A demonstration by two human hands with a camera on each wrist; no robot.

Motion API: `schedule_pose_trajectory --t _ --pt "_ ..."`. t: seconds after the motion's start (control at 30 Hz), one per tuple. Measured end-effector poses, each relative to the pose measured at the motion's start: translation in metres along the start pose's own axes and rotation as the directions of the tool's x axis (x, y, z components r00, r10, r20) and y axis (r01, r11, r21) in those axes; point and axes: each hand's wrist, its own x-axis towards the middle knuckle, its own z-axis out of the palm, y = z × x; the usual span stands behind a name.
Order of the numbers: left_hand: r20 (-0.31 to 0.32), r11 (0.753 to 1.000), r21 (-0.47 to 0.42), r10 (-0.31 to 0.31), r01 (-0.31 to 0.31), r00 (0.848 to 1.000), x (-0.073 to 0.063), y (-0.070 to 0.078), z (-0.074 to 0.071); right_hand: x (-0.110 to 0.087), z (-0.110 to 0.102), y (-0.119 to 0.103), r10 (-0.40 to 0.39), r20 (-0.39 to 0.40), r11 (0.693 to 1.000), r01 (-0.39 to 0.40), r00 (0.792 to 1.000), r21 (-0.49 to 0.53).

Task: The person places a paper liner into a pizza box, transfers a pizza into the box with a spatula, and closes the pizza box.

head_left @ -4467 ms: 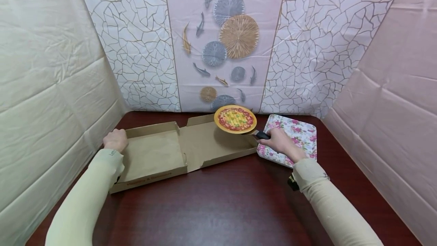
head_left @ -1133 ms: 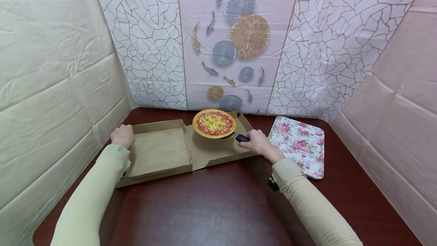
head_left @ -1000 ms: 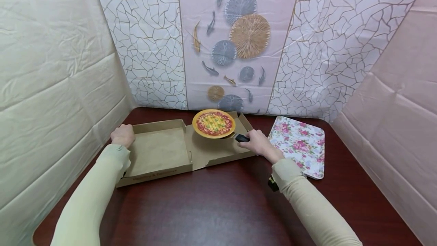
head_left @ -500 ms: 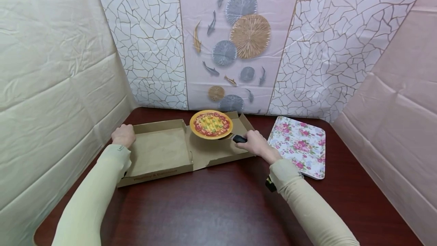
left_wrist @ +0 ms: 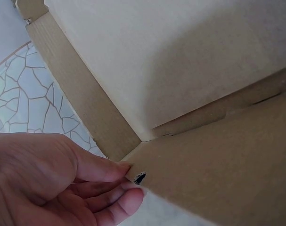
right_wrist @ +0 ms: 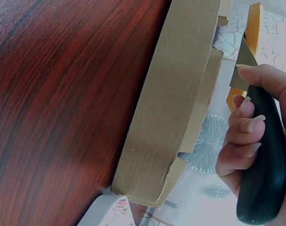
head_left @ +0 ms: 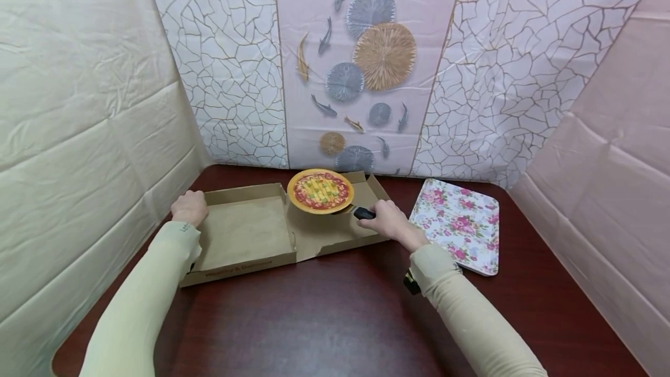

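An opened cardboard pizza box lies across the table, with its deep half [head_left: 241, 234] on the left and its lid [head_left: 324, 237] on the right. At the far left, my left hand [head_left: 189, 209] pinches the box's side wall between thumb and fingers, by a small slot in the cardboard [left_wrist: 194, 155]. My right hand [head_left: 389, 223] grips the black handle [right_wrist: 263, 169] of a pizza server, whose metal blade [right_wrist: 241, 70] runs under the pizza [head_left: 321, 191]. The pizza, with an orange-yellow rim, is held up over the lid near the fold. Most of the blade is hidden beneath it.
A flower-patterned tray [head_left: 463, 226] lies right of the box, behind the right forearm. The dark red-brown table [head_left: 335, 319] reaches toward me. Patterned cloth walls [head_left: 345, 132] stand behind and on both sides.
My right hand has carried the pizza on the server leftward, from the lid's right end toward the fold, slowly in the last second. The left hand keeps its pinch on the box.
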Motion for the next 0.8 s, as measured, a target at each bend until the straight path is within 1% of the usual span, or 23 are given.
schedule_pose_trajectory --t 0.33,0.47,0.63,0.8 --pt "0.002 1.0 -0.002 0.001 -0.001 1.0 -0.002 -0.001 0.002 0.002 0.005 -0.006 -0.023 -0.007 0.999 0.023 1.0 -0.032" --pt "-0.004 1.0 0.002 0.003 -0.003 1.0 -0.002 -0.001 0.0 0.004 0.006 -0.008 -0.016 0.0 1.0 0.016 1.0 -0.021" --pt "-0.009 1.0 0.013 0.01 -0.01 1.0 -0.001 -0.001 -0.003 0.006 0.007 -0.011 -0.037 0.009 0.999 0.037 0.999 0.004" --pt "-0.007 1.0 0.015 -0.01 0.01 1.0 0.0 -0.001 -0.001 0.006 0.01 -0.015 -0.034 0.01 0.999 0.034 0.999 0.003"
